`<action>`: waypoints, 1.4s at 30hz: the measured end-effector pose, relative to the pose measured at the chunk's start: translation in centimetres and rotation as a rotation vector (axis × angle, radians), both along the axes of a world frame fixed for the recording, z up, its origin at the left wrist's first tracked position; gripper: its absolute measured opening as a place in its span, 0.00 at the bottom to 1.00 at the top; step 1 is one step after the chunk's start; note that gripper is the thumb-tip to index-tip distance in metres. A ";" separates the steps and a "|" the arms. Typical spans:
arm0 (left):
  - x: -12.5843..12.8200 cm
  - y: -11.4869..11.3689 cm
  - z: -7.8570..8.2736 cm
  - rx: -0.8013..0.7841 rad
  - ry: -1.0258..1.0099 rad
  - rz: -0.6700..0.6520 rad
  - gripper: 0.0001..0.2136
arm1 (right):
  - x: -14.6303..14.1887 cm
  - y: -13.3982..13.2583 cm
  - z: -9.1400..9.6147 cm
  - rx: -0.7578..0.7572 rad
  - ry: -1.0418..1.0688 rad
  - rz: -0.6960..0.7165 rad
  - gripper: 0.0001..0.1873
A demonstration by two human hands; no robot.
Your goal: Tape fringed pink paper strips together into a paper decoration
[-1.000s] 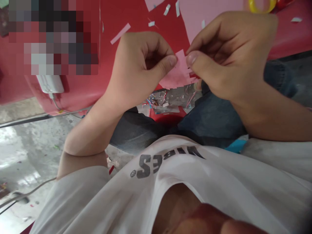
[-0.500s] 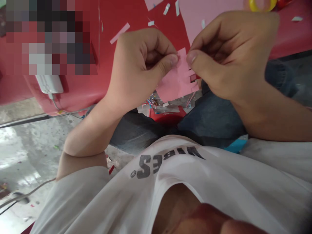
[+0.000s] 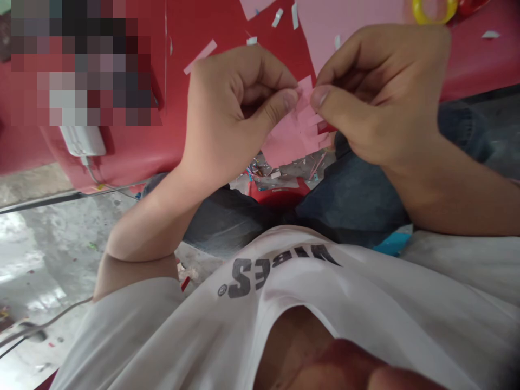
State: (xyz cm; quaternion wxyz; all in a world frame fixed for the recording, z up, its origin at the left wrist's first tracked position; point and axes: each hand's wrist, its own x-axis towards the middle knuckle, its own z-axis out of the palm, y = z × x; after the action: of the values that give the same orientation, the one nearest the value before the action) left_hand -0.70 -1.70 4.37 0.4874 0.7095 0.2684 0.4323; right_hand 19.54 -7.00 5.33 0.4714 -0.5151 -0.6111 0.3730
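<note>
A small pink paper piece (image 3: pixel 289 140) with cut strips along its right edge hangs between my two hands, above my lap. My left hand (image 3: pixel 231 108) pinches its upper edge between thumb and curled fingers. My right hand (image 3: pixel 377 86) pinches the same top edge from the right, thumb tip almost touching the left thumb. Both hands are closed on the paper, held over the front edge of a red table (image 3: pixel 134 146).
On the red table lie a large pink sheet (image 3: pixel 325 27), several small paper scraps (image 3: pixel 200 56) and a yellow tape ring (image 3: pixel 430 11). A white charger (image 3: pixel 83 141) with a cable hangs at the table's edge. Paper litter (image 3: pixel 268 168) covers the floor between my knees.
The pink paper has shifted slightly between my fingers and my thumbs have drawn closer together at its top edge. Both hands stay in nearly the same place.
</note>
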 end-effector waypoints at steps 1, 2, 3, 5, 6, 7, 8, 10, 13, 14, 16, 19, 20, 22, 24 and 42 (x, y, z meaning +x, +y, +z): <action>0.0 -0.1 0.2 -0.014 0.008 0.011 0.08 | 0.0 0.0 -0.1 0.001 0.006 0.001 0.04; 0.0 -0.2 0.4 -0.024 0.011 0.021 0.09 | 0.0 0.0 -0.2 -0.003 0.012 0.006 0.04; 0.0 -0.4 0.6 -0.037 0.017 0.031 0.10 | 0.0 0.1 -0.3 -0.005 0.020 0.017 0.03; 0.0 -0.5 0.9 -0.049 0.033 0.052 0.11 | 0.1 0.2 -0.5 -0.012 0.057 0.050 0.04; -0.1 -0.6 1.0 -0.060 0.049 0.064 0.10 | 0.1 0.3 -0.6 -0.018 0.077 0.068 0.05; -0.1 -0.6 1.0 -0.067 0.057 0.066 0.09 | 0.1 0.3 -0.7 -0.019 0.092 0.078 0.06; -0.1 -0.6 1.0 -0.070 0.055 0.066 0.08 | 0.2 0.4 -0.8 -0.012 0.096 0.078 0.07; -0.1 -0.6 0.8 -0.094 0.045 0.068 0.07 | 0.3 0.5 -0.9 0.016 0.068 0.069 0.07; 0.0 -0.6 0.7 -0.169 0.021 0.046 0.10 | 0.5 0.4 -0.9 0.059 0.021 0.059 0.06; 0.0 -0.7 0.7 -0.192 0.027 0.045 0.11 | 0.5 0.4 -0.8 0.063 0.012 0.060 0.06; 0.1 -0.8 0.8 -0.202 0.052 0.036 0.12 | 0.5 0.3 -0.8 0.066 -0.012 0.057 0.05; 0.0 -0.7 0.6 -0.168 0.057 0.023 0.12 | 0.3 0.1 -0.7 0.082 -0.038 0.057 0.03; 0.0 -0.7 0.5 -0.152 0.043 0.015 0.12 | 0.3 0.1 -0.6 0.092 -0.037 0.043 0.03; 0.0 -0.5 0.1 -0.104 0.016 0.014 0.12 | 0.1 -0.1 -0.4 0.116 -0.054 0.002 0.02; 0.1 -0.4 -0.3 -0.054 0.019 0.033 0.11 | 0.0 -0.2 -0.2 0.129 -0.083 -0.028 0.03; 0.1 -0.9 0.4 -0.118 0.092 0.037 0.07 | 0.0 -0.2 -0.6 0.133 -0.103 -0.019 0.05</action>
State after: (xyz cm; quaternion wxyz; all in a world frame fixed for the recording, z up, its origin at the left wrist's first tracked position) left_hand -0.63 -2.55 4.78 0.5074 0.6936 0.3287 0.3917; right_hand 19.53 -7.20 4.68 0.4757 -0.5070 -0.6531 0.3002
